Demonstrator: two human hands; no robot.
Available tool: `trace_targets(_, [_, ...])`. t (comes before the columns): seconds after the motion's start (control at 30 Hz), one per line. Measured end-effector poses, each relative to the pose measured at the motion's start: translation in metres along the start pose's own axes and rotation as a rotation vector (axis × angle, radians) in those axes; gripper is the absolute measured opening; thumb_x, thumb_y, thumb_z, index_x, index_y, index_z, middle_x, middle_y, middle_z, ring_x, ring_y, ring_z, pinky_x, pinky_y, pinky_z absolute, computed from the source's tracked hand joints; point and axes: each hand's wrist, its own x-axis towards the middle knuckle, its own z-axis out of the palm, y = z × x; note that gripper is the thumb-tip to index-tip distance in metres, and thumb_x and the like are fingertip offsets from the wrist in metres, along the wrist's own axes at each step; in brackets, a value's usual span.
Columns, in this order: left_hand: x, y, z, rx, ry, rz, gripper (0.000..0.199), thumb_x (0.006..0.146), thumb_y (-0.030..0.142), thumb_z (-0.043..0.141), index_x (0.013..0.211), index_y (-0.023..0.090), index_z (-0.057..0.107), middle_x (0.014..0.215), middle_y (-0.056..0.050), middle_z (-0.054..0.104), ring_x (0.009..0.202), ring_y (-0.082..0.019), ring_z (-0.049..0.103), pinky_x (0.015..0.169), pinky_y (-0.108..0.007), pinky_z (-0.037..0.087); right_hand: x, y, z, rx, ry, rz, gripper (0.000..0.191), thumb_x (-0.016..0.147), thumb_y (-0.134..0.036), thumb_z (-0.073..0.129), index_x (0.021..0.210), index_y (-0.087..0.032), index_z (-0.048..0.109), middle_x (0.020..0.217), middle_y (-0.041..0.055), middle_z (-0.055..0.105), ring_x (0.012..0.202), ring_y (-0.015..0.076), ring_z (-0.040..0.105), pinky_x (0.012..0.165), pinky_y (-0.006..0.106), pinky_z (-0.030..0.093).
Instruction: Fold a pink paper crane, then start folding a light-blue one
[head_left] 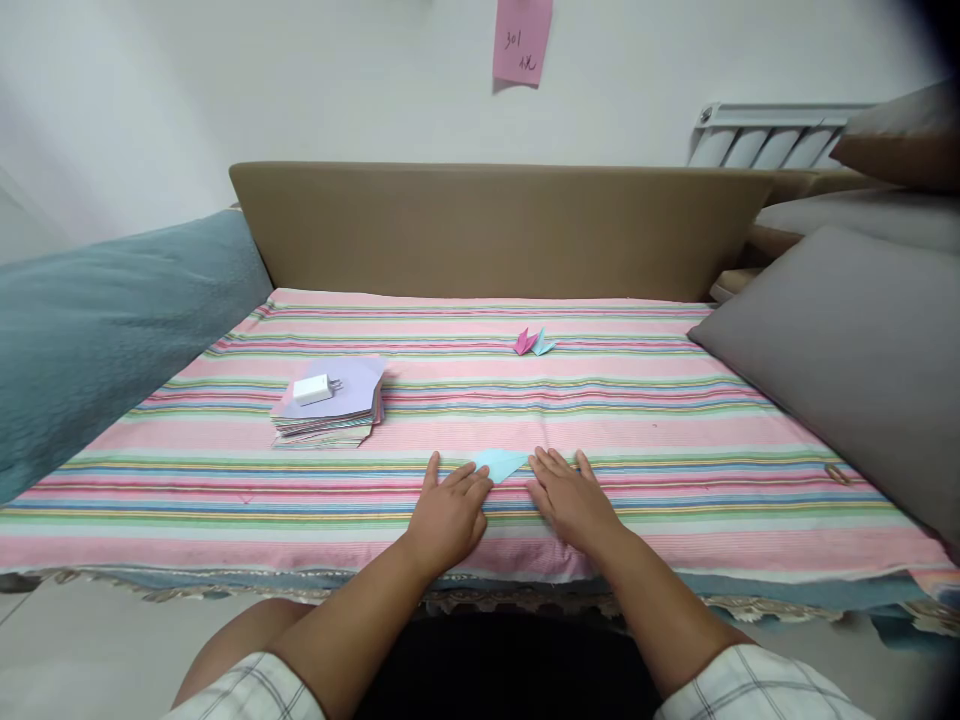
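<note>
A small light-blue folded paper (501, 463) lies on the striped cloth between my hands. My left hand (448, 510) rests at its left end, fingers spread, with fingertips touching or just over the paper. My right hand (568, 495) lies flat at its right tip, fingers apart, the index side nearest the paper. Neither hand grips anything. Farther back stand two small folded paper pieces side by side, one pink (524, 342) and one light blue (542, 343).
To the left, a stack of coloured paper (352, 385) holds a white charger plug (313, 389). A grey cushion (840, 370) stands at the right, a blue-green cover (127, 330) at the left. A small brownish object (837, 474) lies at the right. Behind is a brown backrest (495, 230).
</note>
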Motion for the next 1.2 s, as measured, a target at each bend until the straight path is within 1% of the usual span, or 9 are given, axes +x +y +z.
trace_targets(0.07, [0.0,0.0,0.001,-0.005,0.002,-0.004,0.042,0.076,0.012,0.046,0.115,0.025,0.055,0.125,-0.004,0.058,0.12,-0.024,0.048,0.109,-0.059,0.003,0.003,0.002,-0.005,-0.041,0.095,0.115,0.047,0.093,-0.035,0.028,0.126,-0.012,0.052,0.136,0.0137,0.045,0.13,0.0287,0.034,0.108,0.055,0.011])
trace_targets(0.13, [0.0,0.0,0.002,-0.019,-0.001,-0.009,0.042,0.077,0.012,0.046,0.115,0.025,0.055,0.126,-0.004,0.057,0.12,-0.024,0.048,0.109,-0.059,0.001,0.007,-0.002,-0.008,-0.058,0.239,0.143,0.047,0.093,-0.031,0.026,0.129,-0.009,0.048,0.139,0.0149,0.042,0.131,0.0284,0.032,0.109,0.054,0.009])
trace_targets(0.2, [0.0,0.0,0.001,-0.034,-0.003,-0.014,0.041,0.077,0.012,0.046,0.116,0.025,0.055,0.126,-0.004,0.057,0.12,-0.024,0.048,0.109,-0.059,0.0,0.009,-0.014,-0.007,-0.011,0.275,-0.004,0.047,0.093,-0.028,0.027,0.134,-0.01,0.042,0.14,0.0131,0.04,0.133,0.0255,0.03,0.11,0.051,0.01])
trace_targets(0.3, [0.0,0.002,-0.001,-0.059,0.0,-0.016,0.041,0.08,0.014,0.046,0.119,0.024,0.054,0.124,-0.006,0.059,0.121,-0.023,0.047,0.109,-0.058,-0.001,0.01,-0.035,0.001,0.073,0.174,-0.316,0.049,0.092,-0.03,0.031,0.138,-0.014,0.036,0.142,0.0096,0.038,0.134,0.023,0.028,0.111,0.049,0.012])
trace_targets(0.37, [0.0,0.003,-0.003,-0.066,0.001,-0.013,0.04,0.083,0.018,0.045,0.122,0.025,0.051,0.123,-0.006,0.059,0.123,-0.022,0.045,0.11,-0.057,-0.001,0.01,-0.045,0.008,0.106,0.135,-0.418,0.051,0.092,-0.03,0.031,0.14,-0.013,0.031,0.144,0.0091,0.036,0.135,0.0224,0.025,0.112,0.048,0.011])
trace_targets(0.4, [0.0,0.003,-0.005,-0.064,-0.001,-0.011,0.04,0.084,0.02,0.044,0.124,0.026,0.05,0.123,-0.006,0.059,0.123,-0.022,0.045,0.11,-0.057,0.0,0.011,-0.048,0.011,0.117,0.121,-0.429,0.052,0.092,-0.03,0.031,0.141,-0.012,0.029,0.144,0.0095,0.036,0.135,0.0225,0.025,0.112,0.048,0.011])
trace_targets(0.63, [0.001,0.002,-0.005,-0.06,-0.022,-0.022,0.044,0.083,0.018,0.045,0.126,0.028,0.047,0.124,-0.004,0.059,0.124,-0.021,0.044,0.11,-0.057,0.002,0.016,-0.04,0.015,0.137,0.025,-0.371,0.054,0.093,-0.039,0.027,0.141,-0.013,0.029,0.144,0.0099,0.035,0.135,0.0233,0.026,0.111,0.052,0.012])
trace_targets(0.87, [-0.001,0.0,0.0,-0.034,-0.012,-0.022,0.038,0.08,0.016,0.048,0.115,0.026,0.055,0.125,-0.003,0.058,0.121,-0.022,0.047,0.11,-0.056,0.004,0.019,-0.035,0.014,0.103,-0.013,-0.275,0.062,0.091,-0.054,0.029,0.14,-0.017,0.032,0.146,0.0103,0.029,0.135,0.0252,0.025,0.108,0.052,0.017])
trace_targets(1.2, [0.0,0.0,0.002,-0.075,-0.001,-0.042,0.038,0.079,0.014,0.047,0.114,0.025,0.057,0.125,-0.003,0.058,0.121,-0.021,0.048,0.111,-0.056,0.001,0.023,-0.034,0.014,0.089,0.025,-0.234,0.068,0.087,-0.062,0.029,0.137,-0.016,0.038,0.143,0.0104,0.036,0.132,0.0259,0.031,0.107,0.046,0.023])
